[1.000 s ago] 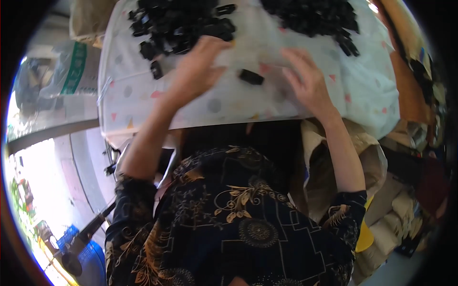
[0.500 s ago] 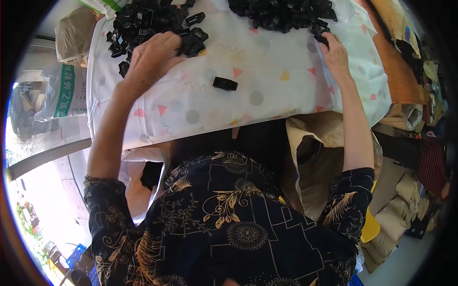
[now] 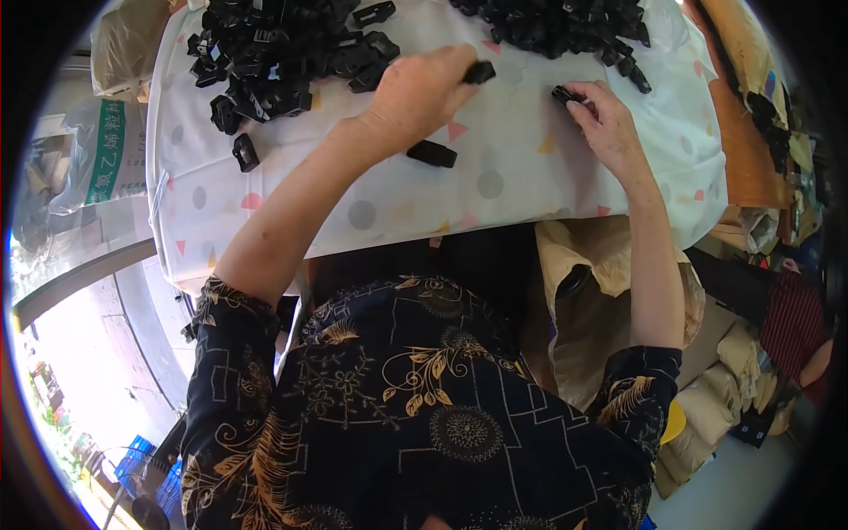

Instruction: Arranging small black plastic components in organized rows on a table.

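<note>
Over the middle of the table, my left hand (image 3: 422, 93) is closed on a small black plastic part (image 3: 479, 72), which sticks out past the fingertips. To its right, my right hand (image 3: 605, 124) pinches another black plastic part (image 3: 565, 95) between thumb and fingers. A gap separates the two hands. On the cloth below my left hand lies a single oblong black part (image 3: 432, 154). One more loose black part (image 3: 246, 153) rests at the left, near a large heap of black parts (image 3: 269, 62). A second heap (image 3: 556, 26) lies at the far right.
A white patterned cloth (image 3: 353, 234) covers the table. An open beige sack (image 3: 609, 256) stands below its front edge at the right. Clear plastic and a green-striped bag (image 3: 106, 150) are at the left. Brown packages (image 3: 720, 389) are stacked at the lower right.
My left hand has moved right, away from the left heap, with a black part in it. My right hand has drawn back from the right heap, holding another part.
</note>
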`<state>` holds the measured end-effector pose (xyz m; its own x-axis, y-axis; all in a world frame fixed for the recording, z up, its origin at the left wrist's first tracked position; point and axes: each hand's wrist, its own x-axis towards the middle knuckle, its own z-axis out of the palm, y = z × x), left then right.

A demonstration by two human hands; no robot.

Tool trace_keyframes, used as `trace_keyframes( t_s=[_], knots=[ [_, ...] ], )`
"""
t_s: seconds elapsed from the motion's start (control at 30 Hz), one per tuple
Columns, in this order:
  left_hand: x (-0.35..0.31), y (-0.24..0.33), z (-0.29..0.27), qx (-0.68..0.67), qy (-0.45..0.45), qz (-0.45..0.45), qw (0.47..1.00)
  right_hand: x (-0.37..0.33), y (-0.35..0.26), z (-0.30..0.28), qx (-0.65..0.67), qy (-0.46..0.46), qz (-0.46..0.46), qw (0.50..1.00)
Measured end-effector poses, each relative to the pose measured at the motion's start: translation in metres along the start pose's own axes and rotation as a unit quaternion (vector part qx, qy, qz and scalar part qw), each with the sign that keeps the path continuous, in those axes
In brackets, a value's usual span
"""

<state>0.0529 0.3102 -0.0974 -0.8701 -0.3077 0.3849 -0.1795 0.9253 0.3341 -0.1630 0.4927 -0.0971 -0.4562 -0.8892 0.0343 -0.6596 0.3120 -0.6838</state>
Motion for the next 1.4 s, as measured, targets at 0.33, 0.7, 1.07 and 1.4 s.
trace_keyframes(
  t_s=[0.33, 0.7, 1.07, 1.4],
  knots=[
    [-0.002, 0.005, -0.019, -0.564, -0.14, -0.205, 0.787, 0.01, -0.079, 0.032, 0.238, -0.082, -0.115, 0.961],
    [-0.02, 0.001, -0.027, -0.618, 0.039, -0.292, 0.729, 0.015, -0.086, 0.053, 0.195, 0.016, -0.077, 0.978],
    [-0.029, 0.018, -0.029, -0.145, -0.009, -0.021, 0.989, 0.027, -0.08, 0.039, -0.073, 0.149, -0.267, 0.949],
    [-0.028, 0.027, -0.019, -0.073, -0.095, -0.069, 0.99, -0.012, -0.014, 0.002, -0.114, 0.058, -0.151, 0.98]
  ],
)
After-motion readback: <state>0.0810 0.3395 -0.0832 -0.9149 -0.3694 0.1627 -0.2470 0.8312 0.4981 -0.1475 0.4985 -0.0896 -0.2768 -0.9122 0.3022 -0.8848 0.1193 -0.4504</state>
